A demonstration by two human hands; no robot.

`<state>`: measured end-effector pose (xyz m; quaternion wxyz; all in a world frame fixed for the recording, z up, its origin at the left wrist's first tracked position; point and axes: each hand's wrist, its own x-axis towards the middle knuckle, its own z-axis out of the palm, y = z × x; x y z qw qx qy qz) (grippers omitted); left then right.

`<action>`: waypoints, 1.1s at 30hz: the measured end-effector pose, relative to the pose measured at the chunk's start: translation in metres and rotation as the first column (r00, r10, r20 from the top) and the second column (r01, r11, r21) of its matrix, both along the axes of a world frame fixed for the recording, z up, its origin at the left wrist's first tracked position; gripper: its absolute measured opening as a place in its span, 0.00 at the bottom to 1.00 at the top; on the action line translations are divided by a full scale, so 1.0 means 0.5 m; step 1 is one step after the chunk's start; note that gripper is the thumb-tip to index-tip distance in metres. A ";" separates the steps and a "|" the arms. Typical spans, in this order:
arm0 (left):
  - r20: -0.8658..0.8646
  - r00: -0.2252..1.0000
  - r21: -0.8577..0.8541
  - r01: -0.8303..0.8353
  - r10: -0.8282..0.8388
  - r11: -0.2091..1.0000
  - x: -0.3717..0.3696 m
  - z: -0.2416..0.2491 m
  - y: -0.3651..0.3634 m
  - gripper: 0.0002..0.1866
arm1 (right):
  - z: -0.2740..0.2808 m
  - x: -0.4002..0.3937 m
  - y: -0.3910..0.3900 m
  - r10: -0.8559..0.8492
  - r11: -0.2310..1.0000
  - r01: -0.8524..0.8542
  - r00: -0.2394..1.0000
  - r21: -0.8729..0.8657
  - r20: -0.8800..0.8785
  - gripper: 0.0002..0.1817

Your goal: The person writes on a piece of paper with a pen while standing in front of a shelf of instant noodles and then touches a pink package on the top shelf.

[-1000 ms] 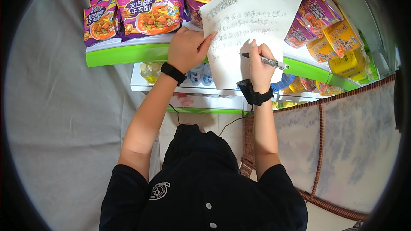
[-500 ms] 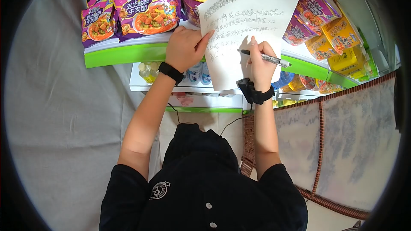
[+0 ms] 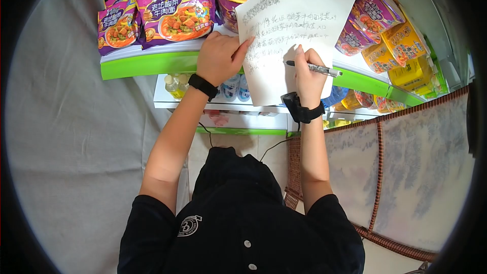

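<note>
The left hand [image 3: 219, 57] is pinning the left edge of a single sheet of paper [image 3: 294, 30] against the front edge of the green-trimmed shelf [image 3: 152, 63], its fingers flattened so the page is staying put for writing. The right hand [image 3: 308, 78] is clenching one pen [image 3: 313, 68], tip touching the sheet just below what looks like five handwritten lines, though they are blurred. The paper is leaning over the noodle packs behind it. Two purple instant noodle packs [image 3: 175, 12] are lying at the shelf's left end, and yellow packs [image 3: 401, 45] are sitting toward its right edge. A black wristband [image 3: 203, 85] is circling each wrist, two in all.
</note>
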<state>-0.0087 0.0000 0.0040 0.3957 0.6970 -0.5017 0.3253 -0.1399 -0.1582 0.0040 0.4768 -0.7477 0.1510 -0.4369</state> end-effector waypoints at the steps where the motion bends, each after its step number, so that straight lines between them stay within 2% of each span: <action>1: -0.002 1.000 0.000 0.003 -0.003 1.000 0.000 0.000 0.001 0.14 | 0.000 0.001 -0.002 0.001 1.000 -0.001 1.000 0.001 -0.001 0.22; 4: 0.010 1.000 -0.006 0.000 0.000 1.000 -0.001 0.001 0.001 0.15 | 0.007 0.000 0.003 -0.007 1.000 0.007 1.000 0.014 0.028 0.22; 6: 0.008 1.000 -0.004 -0.007 0.007 1.000 0.000 -0.001 -0.001 0.15 | 0.030 -0.003 0.026 -0.042 0.989 0.036 0.998 0.146 0.036 0.23; 7: 0.007 1.000 -0.003 -0.016 0.016 1.000 0.001 -0.002 -0.001 0.15 | 0.031 -0.003 0.026 -0.041 0.989 0.036 0.999 0.147 0.035 0.23; 10: 0.021 1.000 -0.013 -0.011 0.011 1.000 0.001 -0.003 -0.001 0.15 | 0.025 -0.005 0.020 0.014 0.982 -0.020 0.999 0.188 0.033 0.23; 12: -0.011 1.000 0.009 0.000 0.000 1.000 0.002 -0.004 0.000 0.12 | 0.015 -0.003 0.009 -0.037 0.997 0.035 0.999 0.064 0.037 0.21; 14: -0.040 0.999 0.057 0.033 -0.030 0.998 0.003 -0.005 0.001 0.10 | 0.017 -0.004 0.008 -0.024 0.998 0.021 0.998 0.054 0.053 0.21; 15: -0.035 0.999 0.022 0.013 -0.012 1.000 0.002 -0.004 -0.002 0.13 | 0.020 -0.007 0.007 -0.007 0.999 0.005 0.998 0.034 0.069 0.20; 16: -0.033 0.999 -0.011 -0.003 0.003 1.000 -0.001 -0.005 -0.005 0.17 | 0.021 -0.007 0.009 -0.011 0.995 0.003 0.997 0.099 0.072 0.19; 17: -0.037 0.999 0.015 0.027 -0.026 1.000 -0.004 -0.005 -0.006 0.17 | 0.021 -0.007 0.009 -0.033 0.997 0.029 0.998 0.070 0.049 0.18; 19: -0.031 0.999 -0.014 -0.036 0.036 0.999 -0.003 -0.006 -0.007 0.18 | 0.025 -0.007 0.010 -0.015 0.999 0.016 0.998 -0.029 0.054 0.18; 21: -0.033 0.999 0.021 -0.011 0.012 1.000 0.006 -0.015 -0.007 0.19 | 0.028 -0.011 0.009 0.020 0.999 -0.022 0.999 0.045 0.050 0.18; 23: -0.046 0.995 0.022 -0.089 0.089 0.996 0.007 -0.018 -0.006 0.20 | 0.014 -0.009 -0.003 -0.064 0.996 0.066 0.997 -0.052 0.046 0.18; 26: -0.049 0.997 0.016 -0.064 0.065 0.998 0.007 -0.022 -0.009 0.18 | 0.004 -0.008 -0.015 -0.051 0.997 0.056 0.995 -0.053 0.087 0.18; 28: -0.060 0.996 0.015 -0.068 0.069 0.998 0.000 -0.013 -0.008 0.12 | 0.001 -0.006 -0.026 -0.108 0.953 0.120 0.992 -0.278 0.058 0.17; 32: -0.083 0.996 -0.005 -0.038 0.037 0.999 -0.004 -0.012 -0.013 0.08 | 0.008 -0.009 -0.026 -0.120 0.975 0.133 0.989 -0.179 0.082 0.18; 33: -0.090 0.995 0.003 -0.039 0.039 0.999 -0.004 -0.012 -0.012 0.06 | 0.012 -0.010 -0.021 -0.063 0.996 0.069 0.991 -0.051 0.119 0.18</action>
